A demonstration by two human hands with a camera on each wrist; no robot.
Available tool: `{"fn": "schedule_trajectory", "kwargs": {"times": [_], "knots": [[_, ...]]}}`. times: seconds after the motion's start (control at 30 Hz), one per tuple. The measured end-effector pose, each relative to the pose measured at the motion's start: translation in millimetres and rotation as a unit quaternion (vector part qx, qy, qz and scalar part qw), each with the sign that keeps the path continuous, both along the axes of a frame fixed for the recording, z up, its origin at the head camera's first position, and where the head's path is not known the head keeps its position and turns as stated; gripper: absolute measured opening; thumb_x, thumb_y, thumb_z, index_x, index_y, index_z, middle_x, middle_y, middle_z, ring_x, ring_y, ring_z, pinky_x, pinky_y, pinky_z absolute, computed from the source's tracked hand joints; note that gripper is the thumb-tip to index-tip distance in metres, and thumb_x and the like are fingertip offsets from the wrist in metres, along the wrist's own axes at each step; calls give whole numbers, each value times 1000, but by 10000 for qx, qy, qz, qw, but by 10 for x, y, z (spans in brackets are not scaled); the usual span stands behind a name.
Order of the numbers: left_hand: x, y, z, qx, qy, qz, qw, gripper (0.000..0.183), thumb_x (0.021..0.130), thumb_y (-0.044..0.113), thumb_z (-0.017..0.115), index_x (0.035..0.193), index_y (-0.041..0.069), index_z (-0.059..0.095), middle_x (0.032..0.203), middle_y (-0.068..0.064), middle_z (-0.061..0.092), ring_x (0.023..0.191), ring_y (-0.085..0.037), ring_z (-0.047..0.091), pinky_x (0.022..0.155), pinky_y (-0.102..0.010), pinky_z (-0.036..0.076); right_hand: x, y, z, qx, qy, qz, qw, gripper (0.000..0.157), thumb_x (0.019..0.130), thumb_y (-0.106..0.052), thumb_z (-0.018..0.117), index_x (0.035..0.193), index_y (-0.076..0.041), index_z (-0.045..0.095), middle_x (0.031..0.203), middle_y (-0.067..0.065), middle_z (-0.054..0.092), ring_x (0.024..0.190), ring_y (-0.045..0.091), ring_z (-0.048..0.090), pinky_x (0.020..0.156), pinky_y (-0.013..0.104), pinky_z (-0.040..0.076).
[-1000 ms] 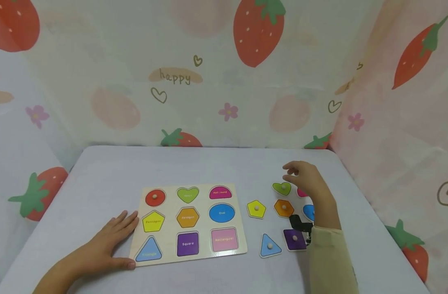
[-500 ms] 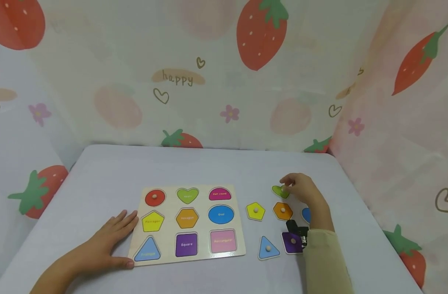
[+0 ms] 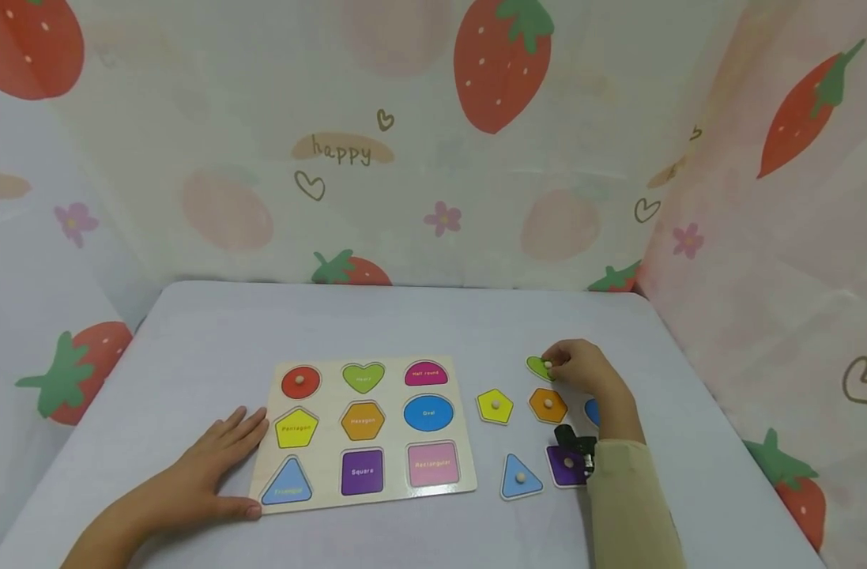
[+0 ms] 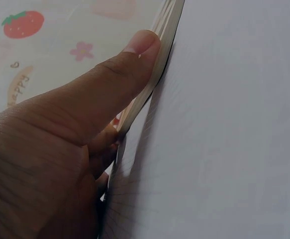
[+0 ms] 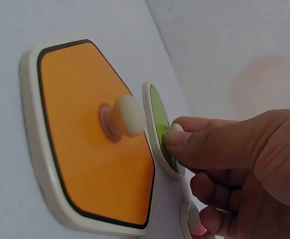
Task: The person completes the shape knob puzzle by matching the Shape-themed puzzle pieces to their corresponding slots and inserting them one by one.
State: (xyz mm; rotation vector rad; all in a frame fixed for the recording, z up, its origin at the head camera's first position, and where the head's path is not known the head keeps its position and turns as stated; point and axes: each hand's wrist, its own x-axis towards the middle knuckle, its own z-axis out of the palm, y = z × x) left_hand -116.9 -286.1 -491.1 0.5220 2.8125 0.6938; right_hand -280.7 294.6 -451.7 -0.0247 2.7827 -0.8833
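Note:
At the back right of the table, my right hand (image 3: pixel 584 368) pinches the small knob of a green heart puzzle piece (image 3: pixel 536 367) between thumb and finger. The right wrist view shows the heart piece (image 5: pixel 157 112) tilted, with the thumb against its knob. Its other fingers curl beside a pink piece (image 5: pixel 197 223), mostly hidden. My left hand (image 3: pixel 209 466) lies with straight fingers and thumb along the left edge of the wooden shape board (image 3: pixel 329 442). In the left wrist view the thumb (image 4: pixel 120 69) touches the board's edge. A red circle piece (image 3: pixel 308 387) sits in the board's top left recess.
Near the right hand lie an orange hexagon piece (image 3: pixel 540 401), a yellow pentagon (image 3: pixel 503 414) and a partly hidden blue oval (image 3: pixel 592 411). Closer in are a blue triangle (image 3: pixel 513 487) and a purple square (image 3: pixel 558 458). A strawberry-print cloth (image 3: pixel 419 182) hangs behind the table.
My right hand has come down onto the green heart piece and taken its knob; the piece now tilts. The left hand and the board have stayed in place.

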Motion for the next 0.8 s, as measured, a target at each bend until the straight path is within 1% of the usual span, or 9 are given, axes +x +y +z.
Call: {"fn": "schedule_trajectory", "kwargs": {"times": [0.1,0.3,0.43,0.57,0.67,0.8], "knots": [[-1,0,-12,-21,36,-72,10000,121,68,78,75,162,16,31,171,-5,23,158,-37,7,111,-9,-21,1,12,-23,-31,-30,-42,10000,22,96,-11,68,117,-6,73,112,13,68,99,27,61,92,44,55],[-8,-3,-1,-65,26,-80,9999,121,68,78,74,162,16,31,171,-5,23,158,-37,7,110,-7,-21,10,13,-23,-105,-63,-88,9999,20,98,-13,66,116,-6,72,111,14,67,99,29,59,90,43,54],[-12,-10,8,-89,63,-82,9999,121,68,78,74,162,16,31,171,-5,24,158,-38,8,109,-6,-21,-2,-1,-18,-75,-3,-108,9999,19,98,-14,66,114,-7,73,109,13,67,98,29,59,90,43,53],[0,-17,13,-37,12,-75,10000,121,67,78,75,162,15,32,170,-5,24,158,-39,8,108,-6,-21,-7,-15,-11,-97,175,-154,9997,18,98,-18,67,113,-9,74,104,10,67,94,26,58,84,37,52],[4,-13,14,-24,-10,-49,10000,121,67,78,75,162,16,32,171,-5,24,158,-39,8,109,-7,-22,-15,-16,23,-331,264,-218,9989,21,99,-21,67,116,-10,73,105,10,67,95,26,58,81,34,50],[-8,13,6,-11,-39,-5,10000,121,67,78,75,163,18,31,171,-3,23,159,-37,6,111,-10,-22,-22,-1,99,-704,191,-370,9966,26,100,-27,68,121,-13,72,112,10,69,97,29,58,74,32,48]]}}
